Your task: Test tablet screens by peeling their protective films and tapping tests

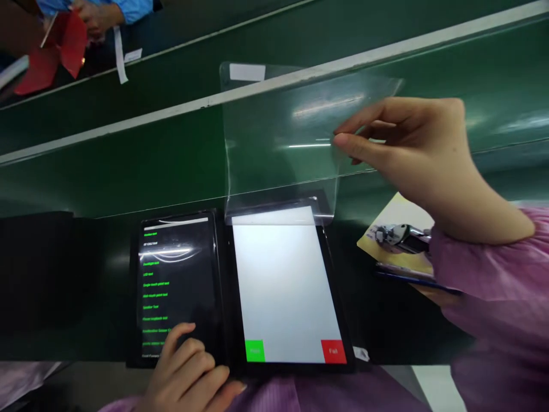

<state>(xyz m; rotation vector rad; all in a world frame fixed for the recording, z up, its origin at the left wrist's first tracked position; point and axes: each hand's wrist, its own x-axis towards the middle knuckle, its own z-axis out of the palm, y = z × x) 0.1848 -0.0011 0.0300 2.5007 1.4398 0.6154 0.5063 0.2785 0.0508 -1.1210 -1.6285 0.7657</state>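
My right hand [398,143] pinches the side of a clear plastic film [274,143] between thumb and fingertips. The film is raised, and its lower edge lies across the top of a tablet [287,280]. That tablet shows a white screen with a green box and a red "Fail" box at the bottom. Beside it on the left lies a second tablet [180,286], its black screen listing tests in green text. Over this tablet's lower edge is my left hand [189,372], holding nothing, its fingers loosely bent and apart. I cannot tell whether its index fingertip touches the glass.
A shiny metal tool [401,236] lies on yellow-and-white paper [377,229] near my right sleeve, beside a thin dark blue-edged object [416,277]. A pale rail [150,119] crosses the green bench. At upper left, another person's hands [96,17] hold a red item [71,43].
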